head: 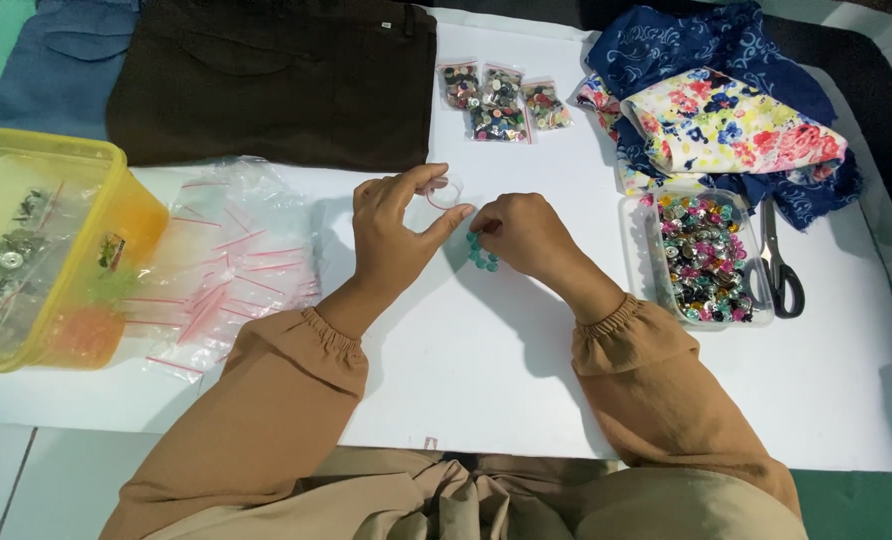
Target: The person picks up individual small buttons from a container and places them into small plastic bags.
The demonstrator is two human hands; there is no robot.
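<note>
On a white table, seen from above, two hands in tan gathered sleeves meet near the centre. Far left stands a yellow translucent plastic tub holding metal fasteners, then a loose heap of small clear zip bags with red seal strips. The left hand is raised slightly, thumb and forefinger pinched on the open mouth of one small clear zip bag. Just beside it, the right hand rests knuckles up, fingertips closed on a little cluster of teal buttons lying on the table. Above lie dark brown folded trousers and three filled button bags. Right: floral fabric, a clear tray of mixed coloured buttons, and scissors.
</note>
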